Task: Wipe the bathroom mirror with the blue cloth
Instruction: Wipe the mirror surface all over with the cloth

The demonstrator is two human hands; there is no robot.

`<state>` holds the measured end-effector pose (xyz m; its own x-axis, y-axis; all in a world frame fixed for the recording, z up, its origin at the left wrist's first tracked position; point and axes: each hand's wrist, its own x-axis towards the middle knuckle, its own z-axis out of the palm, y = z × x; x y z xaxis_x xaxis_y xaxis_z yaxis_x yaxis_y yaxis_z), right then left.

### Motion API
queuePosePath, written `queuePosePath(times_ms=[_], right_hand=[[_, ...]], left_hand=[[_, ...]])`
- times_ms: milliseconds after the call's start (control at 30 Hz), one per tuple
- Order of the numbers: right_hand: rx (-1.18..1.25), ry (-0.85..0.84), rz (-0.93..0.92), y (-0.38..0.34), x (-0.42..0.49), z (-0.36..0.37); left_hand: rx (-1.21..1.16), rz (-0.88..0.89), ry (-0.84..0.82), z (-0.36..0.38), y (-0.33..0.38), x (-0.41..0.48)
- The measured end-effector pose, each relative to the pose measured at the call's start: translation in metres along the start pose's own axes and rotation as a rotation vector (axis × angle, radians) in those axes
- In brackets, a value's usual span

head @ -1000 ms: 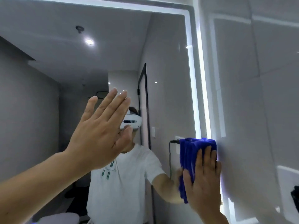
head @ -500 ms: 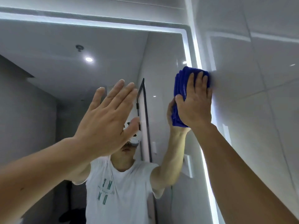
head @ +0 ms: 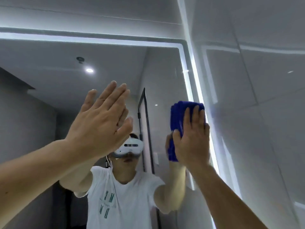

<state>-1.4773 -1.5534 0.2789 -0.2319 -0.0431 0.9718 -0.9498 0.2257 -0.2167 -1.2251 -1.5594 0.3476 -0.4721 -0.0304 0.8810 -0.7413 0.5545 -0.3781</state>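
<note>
The bathroom mirror (head: 49, 66) fills the left and middle of the view, framed by a lit white strip. My right hand (head: 192, 138) lies flat with straight fingers on the folded blue cloth (head: 177, 116), pressing it against the glass close to the mirror's right edge. Part of the cloth is hidden under the palm. My left hand (head: 100, 119) is raised flat with fingers together and straight, palm toward the glass in the middle of the mirror. Whether it touches the glass I cannot tell. It holds nothing.
The lit strip (head: 196, 90) marks the mirror's right border, and glossy grey wall tiles (head: 255, 113) run on beyond it. The mirror reflects a person in a white T-shirt with a headset, a dark door frame and a ceiling light.
My right hand slid the cloth up along the mirror's right edge, then a little back down. My left hand stayed raised flat. The camera has tilted upward.
</note>
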Motion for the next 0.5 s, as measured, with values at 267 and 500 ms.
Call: queuePosePath(times_ms=[267, 500], right_hand=[[-0.008, -0.006, 0.144, -0.022, 0.119, -0.005], [0.003, -0.040, 0.010, -0.008, 0.184, -0.013]], left_hand=[[0.039, -0.001, 0.038, -0.024, -0.015, 0.020], [0.052, -0.028, 0.047, -0.019, -0.022, 0.036]])
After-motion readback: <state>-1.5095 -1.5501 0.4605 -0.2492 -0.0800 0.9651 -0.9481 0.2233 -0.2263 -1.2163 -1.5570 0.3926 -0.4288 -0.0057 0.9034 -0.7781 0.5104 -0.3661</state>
